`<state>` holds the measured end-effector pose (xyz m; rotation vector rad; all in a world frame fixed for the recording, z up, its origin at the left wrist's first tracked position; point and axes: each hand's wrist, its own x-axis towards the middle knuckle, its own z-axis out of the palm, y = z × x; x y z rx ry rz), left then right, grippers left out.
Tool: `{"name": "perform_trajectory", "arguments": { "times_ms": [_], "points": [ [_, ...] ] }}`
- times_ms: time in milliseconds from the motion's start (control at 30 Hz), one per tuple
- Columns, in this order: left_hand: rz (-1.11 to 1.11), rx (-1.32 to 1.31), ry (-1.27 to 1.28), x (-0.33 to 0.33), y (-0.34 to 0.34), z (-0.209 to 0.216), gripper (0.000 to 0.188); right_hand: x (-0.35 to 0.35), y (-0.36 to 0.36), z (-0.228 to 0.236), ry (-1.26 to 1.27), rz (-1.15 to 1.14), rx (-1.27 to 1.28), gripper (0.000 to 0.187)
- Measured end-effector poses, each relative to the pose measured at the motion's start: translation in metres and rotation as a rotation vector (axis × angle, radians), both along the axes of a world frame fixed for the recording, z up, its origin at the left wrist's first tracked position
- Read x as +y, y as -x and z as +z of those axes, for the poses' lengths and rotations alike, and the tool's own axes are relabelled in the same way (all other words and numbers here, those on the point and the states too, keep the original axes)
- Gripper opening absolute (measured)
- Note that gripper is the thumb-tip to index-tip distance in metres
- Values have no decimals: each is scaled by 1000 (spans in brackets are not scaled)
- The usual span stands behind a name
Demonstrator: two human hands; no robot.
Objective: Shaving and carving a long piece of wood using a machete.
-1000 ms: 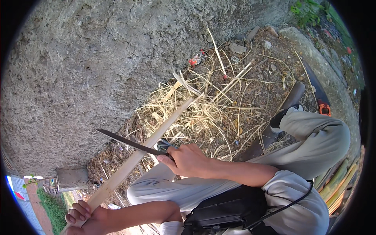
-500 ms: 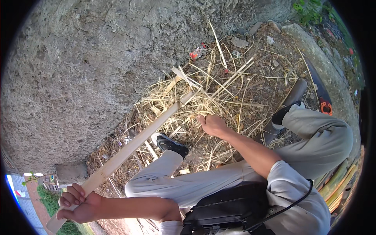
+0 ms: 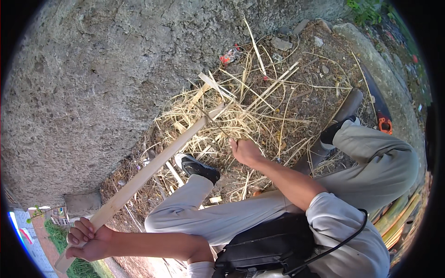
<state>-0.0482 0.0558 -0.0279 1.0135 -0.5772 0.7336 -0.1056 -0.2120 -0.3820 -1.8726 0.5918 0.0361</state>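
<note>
My left hand (image 3: 90, 241), at the lower left, is closed round the near end of a long, flat, pale bamboo strip (image 3: 146, 173). The strip slants up and right, its far end over a heap of thin shavings (image 3: 241, 123). My right hand (image 3: 246, 152) is closed on what looks like a knife (image 3: 218, 128), its thin dark blade seen nearly edge-on and its handle hidden in my fist. The blade crosses the strip close to the far end. Pale curled slivers (image 3: 213, 83) lie just beyond that end.
A rough grey rock face (image 3: 92, 92) rises along the left and back. Beside my right foot lies a dark pole (image 3: 347, 109), and beyond it a saw (image 3: 384, 121) with an orange handle. My left shoe (image 3: 199, 167) is below the strip. Bamboo poles (image 3: 398, 222) lie at lower right.
My right hand has drawn slightly back toward me, and more of the dark blade shows across the strip. My left hand keeps its hold; the view has shifted a little.
</note>
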Motion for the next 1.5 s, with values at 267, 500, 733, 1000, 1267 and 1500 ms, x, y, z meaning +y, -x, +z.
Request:
{"name": "perform_trajectory", "arguments": {
  "times_ms": [267,500,733,1000,1267,1500],
  "points": [
    [172,77,48,-6,-7,-2,53,43,11,96,184,227,-388,51],
    [256,68,98,-14,-12,-2,51,13,8,8,304,66,-167,54],
    [352,161,124,11,-21,-9,52,39,9,83,284,233,-203,54],
    [255,108,83,11,-9,-3,51,29,-1,33,12,131,-117,56],
    [359,106,81,-7,-15,-2,51,50,5,78,215,186,-363,54],
    [274,107,99,-11,-9,-1,51,22,5,6,173,95,-247,54]
  ]
}}
